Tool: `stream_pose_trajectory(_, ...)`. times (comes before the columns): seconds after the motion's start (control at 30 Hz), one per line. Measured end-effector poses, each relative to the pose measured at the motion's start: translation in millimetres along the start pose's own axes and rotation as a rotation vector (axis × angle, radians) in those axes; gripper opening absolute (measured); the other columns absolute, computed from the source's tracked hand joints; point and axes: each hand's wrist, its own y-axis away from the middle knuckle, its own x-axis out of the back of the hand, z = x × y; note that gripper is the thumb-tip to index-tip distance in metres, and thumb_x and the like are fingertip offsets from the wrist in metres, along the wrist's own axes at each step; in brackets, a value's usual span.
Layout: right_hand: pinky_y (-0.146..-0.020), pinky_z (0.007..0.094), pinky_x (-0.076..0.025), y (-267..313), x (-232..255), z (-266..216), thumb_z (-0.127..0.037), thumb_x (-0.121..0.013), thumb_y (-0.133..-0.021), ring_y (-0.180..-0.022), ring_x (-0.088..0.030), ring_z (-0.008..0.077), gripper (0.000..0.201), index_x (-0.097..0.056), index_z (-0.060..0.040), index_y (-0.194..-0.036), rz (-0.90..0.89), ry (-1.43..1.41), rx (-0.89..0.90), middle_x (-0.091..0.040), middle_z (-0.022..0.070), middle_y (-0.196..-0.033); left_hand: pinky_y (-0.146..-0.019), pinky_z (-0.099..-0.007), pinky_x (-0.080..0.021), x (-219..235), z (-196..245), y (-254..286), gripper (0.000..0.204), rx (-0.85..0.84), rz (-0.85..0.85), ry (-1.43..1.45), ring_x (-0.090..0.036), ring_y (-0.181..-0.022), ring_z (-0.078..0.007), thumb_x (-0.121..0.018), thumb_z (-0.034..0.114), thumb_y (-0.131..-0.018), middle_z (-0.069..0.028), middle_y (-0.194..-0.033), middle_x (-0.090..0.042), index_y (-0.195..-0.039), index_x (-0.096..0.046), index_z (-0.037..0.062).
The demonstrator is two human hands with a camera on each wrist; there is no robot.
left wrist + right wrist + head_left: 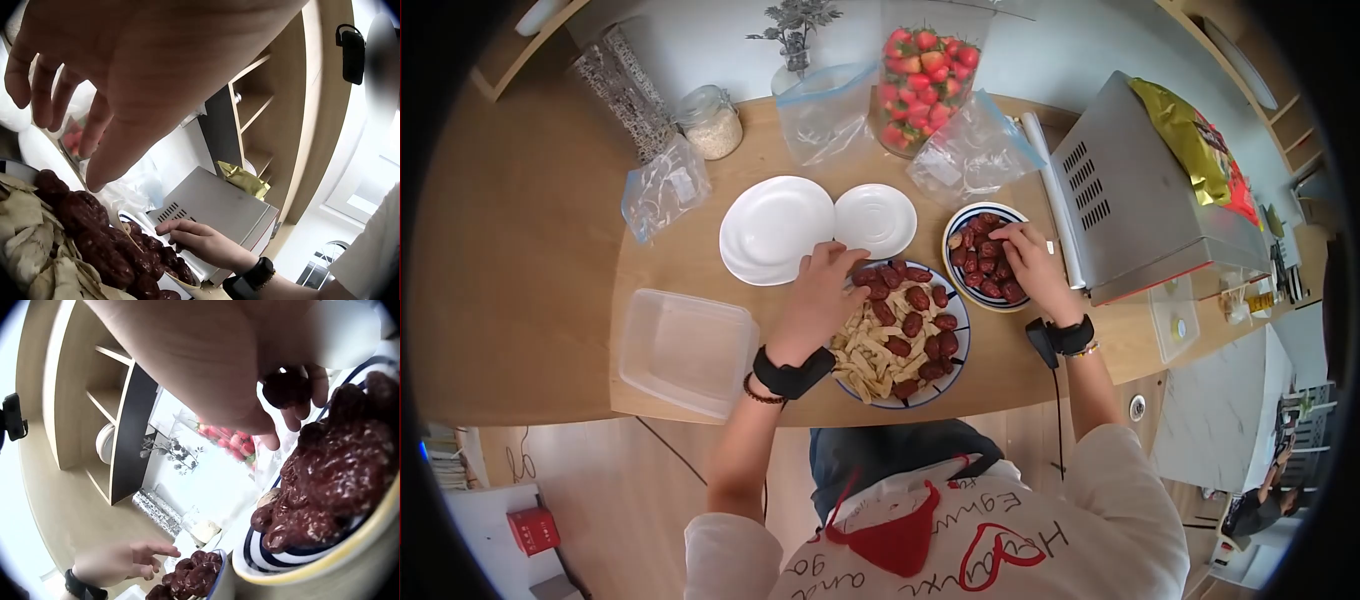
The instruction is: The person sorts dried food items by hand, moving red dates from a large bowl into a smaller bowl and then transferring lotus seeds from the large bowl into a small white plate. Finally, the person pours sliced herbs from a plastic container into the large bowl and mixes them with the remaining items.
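Note:
My left hand [822, 292] hovers at the left edge of a blue-and-white plate [963, 352], its fingers loosely bent with nothing between them. Pale dried strips [862, 368] fill that plate, and several red dates [912, 323] lie over them, mostly along the far and right sides. To the right, my right hand [1034, 268] is over a smaller blue-rimmed bowl [949, 262] of dates. In the right wrist view its fingers pinch one dark red date [286, 389] above the heap [344, 469]. A pale, nut-like piece [269, 498] sits among the bowl's dates.
Two white plates [772, 230] stand behind the left hand, and a clear plastic box [685, 350] is at the left. Along the back are zip bags [825, 115], a jar [710, 125] and strawberries [925, 85]. A grey appliance [1135, 190] flanks the bowl.

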Motion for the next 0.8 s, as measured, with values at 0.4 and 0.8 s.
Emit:
stream_pose_trajectory(0.4,-0.091,0.0418,-0.041,8,-9,-51,-0.002,-0.058,-0.078,-0.105,-0.049,0.0344,0.028,-0.057,-0.0052,-0.106,0.105,0.212,-0.146,-0.051,0.0146,-0.111,-0.088,-0.0434,-0.041,-9,7,9,0.035,-0.041,-0.050,-0.054,-0.048,-0.103,-0.0339,-0.064,0.016,-0.078,-0.0140,-0.117,-0.049,-0.112,-0.058,0.0138)
stream_pose_trajectory(0.8,-0.085,0.0385,-0.044,8,-49,-119,-0.007,-0.062,-0.076,-0.100,-0.049,0.0309,0.031,-0.056,-0.0025,-0.106,-0.145,0.038,-0.045,-0.051,0.0144,-0.103,-0.081,-0.0415,-0.039,-8,9,-3,0.027,-0.131,-0.075,-0.137,-0.050,-0.096,-0.0284,-0.063,0.012,-0.075,-0.0067,-0.107,-0.052,-0.102,-0.061,0.0115)
